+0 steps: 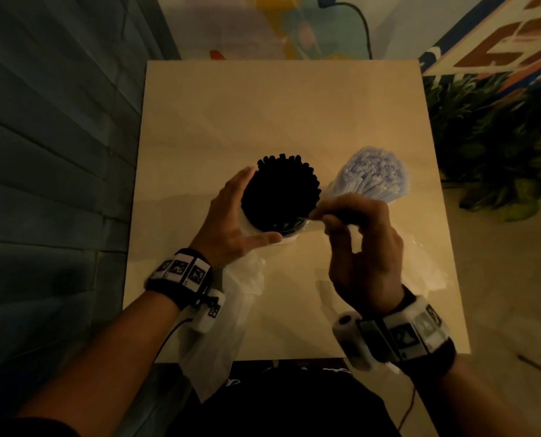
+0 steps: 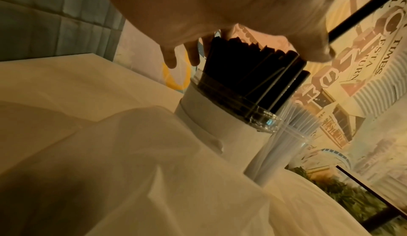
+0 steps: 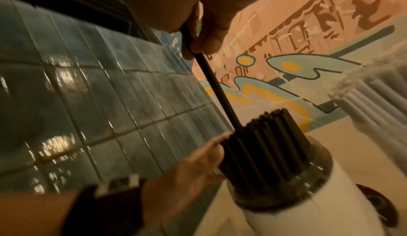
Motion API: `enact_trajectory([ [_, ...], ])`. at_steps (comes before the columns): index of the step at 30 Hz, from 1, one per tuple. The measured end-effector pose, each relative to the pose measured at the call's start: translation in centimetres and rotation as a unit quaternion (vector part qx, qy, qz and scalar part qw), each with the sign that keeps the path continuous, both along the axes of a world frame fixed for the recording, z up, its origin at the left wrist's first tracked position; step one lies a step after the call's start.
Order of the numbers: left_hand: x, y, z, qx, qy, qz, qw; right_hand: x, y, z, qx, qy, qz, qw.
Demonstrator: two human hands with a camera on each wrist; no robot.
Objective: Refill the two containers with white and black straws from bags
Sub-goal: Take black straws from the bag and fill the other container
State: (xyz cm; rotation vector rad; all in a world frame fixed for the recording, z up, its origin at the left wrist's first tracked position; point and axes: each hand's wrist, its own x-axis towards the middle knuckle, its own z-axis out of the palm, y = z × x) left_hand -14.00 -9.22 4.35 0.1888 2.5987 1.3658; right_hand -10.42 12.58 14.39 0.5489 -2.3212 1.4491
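a: right, we see the left hand (image 1: 236, 222) cupped around the white cylindrical container with a clear rim (image 2: 211, 118), thumb on the near side and fingers against the far side, touching the packed bundle of black plastic straws (image 1: 280, 192) standing in it.

b: and we see the right hand (image 1: 362, 244) pinching one single black straw (image 3: 216, 86) between thumb and fingertips, fingers curled. its lower end is among the tops of the bundle, at the edge nearest the left hand's fingers.

a: we place that container near the middle of the pale square table (image 1: 278, 105). just beside it, to the right, stands the second container filled with white straws (image 1: 374, 176), upright as well.

b: we also see a crumpled clear plastic bag (image 1: 231, 310) lying on the table under the left wrist and hanging over the near edge. another clear bag (image 1: 423, 266) lies flat beyond the right hand.

a: we can't tell whether either bag has straws in it.
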Motion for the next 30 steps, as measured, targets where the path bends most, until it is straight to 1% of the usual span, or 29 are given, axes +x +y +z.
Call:
enact_trajectory([
  [3, -0.2, 0.3, -0.2, -0.006, 0.016, -0.005, 1.000, -1.3, -0.7, -2.9, 0.053, -0.007, -0.010, 0.999],
  [5, -0.1, 0.1, -0.2, -0.002, 0.013, -0.004, 1.000, -2.1, -0.7, -5.7, 0.134, -0.007, -0.024, 0.991],
  [7, 0.4, -1.0, -0.5, 0.022, 0.002, 0.034, 0.999, -2.4, -0.8, -8.4, 0.249, -0.012, -0.042, 0.968],
  [8, 0.9, -1.9, -0.9, 0.036, 0.002, 0.063, 0.997, -2.3, -0.8, -9.2, 0.290, -0.026, -0.045, 0.956],
  [9, 1.6, -3.1, -1.5, 0.044, -0.001, 0.101, 0.994, -2.0, -0.8, -9.6, 0.309, -0.039, -0.044, 0.949],
  [11, 3.6, -5.6, -3.2, 0.027, -0.029, 0.208, 0.977, -1.2, -0.7, -8.9, 0.290, -0.034, -0.036, 0.956],
  [13, 6.1, -7.8, -5.0, -0.038, -0.088, 0.316, 0.944, 0.2, -0.6, -7.2, 0.218, -0.007, -0.014, 0.976],
  [14, 7.4, -8.5, -5.9, -0.062, -0.131, 0.338, 0.930, 1.0, -0.8, -6.5, 0.174, -0.012, 0.015, 0.985],
  [15, 8.8, -9.1, -6.8, -0.071, -0.181, 0.333, 0.923, 1.9, -1.1, -6.2, 0.133, -0.038, 0.056, 0.989],
  [16, 10.1, -9.5, -7.5, -0.065, -0.235, 0.312, 0.918, 2.8, -1.7, -6.4, 0.109, -0.082, 0.098, 0.986],
  [17, 11.3, -9.6, -8.0, -0.047, -0.291, 0.286, 0.912, 3.6, -2.4, -7.2, 0.111, -0.136, 0.123, 0.977],
  [18, 12.1, -9.5, -8.2, -0.026, -0.334, 0.259, 0.906, 4.1, -3.1, -8.6, 0.132, -0.196, 0.128, 0.963],
  [19, 12.7, -9.2, -8.4, -0.013, -0.361, 0.229, 0.904, 4.5, -3.6, -10.4, 0.155, -0.254, 0.124, 0.947],
  [21, 13.0, -8.0, -8.7, -0.017, -0.377, 0.179, 0.909, 4.7, -4.8, -13.6, 0.165, -0.353, 0.119, 0.913],
  [23, 12.8, -7.2, -9.2, -0.028, -0.383, 0.159, 0.909, 4.2, -6.4, -15.5, 0.126, -0.418, 0.115, 0.892],
  [25, 12.9, -6.9, -9.8, -0.022, -0.383, 0.158, 0.910, 3.3, -7.9, -16.0, 0.062, -0.494, 0.110, 0.860],
  [26, 12.9, -6.8, -9.9, -0.010, -0.383, 0.156, 0.911, 2.9, -8.4, -15.9, 0.052, -0.524, 0.113, 0.843],
  [27, 13.1, -6.7, -9.9, 0.014, -0.387, 0.162, 0.907, 2.6, -8.8, -16.0, 0.060, -0.544, 0.122, 0.828],
  [30, 13.7, -6.5, -8.9, 0.110, -0.392, 0.191, 0.893, 2.2, -9.3, -16.1, 0.182, -0.579, 0.140, 0.782],
])
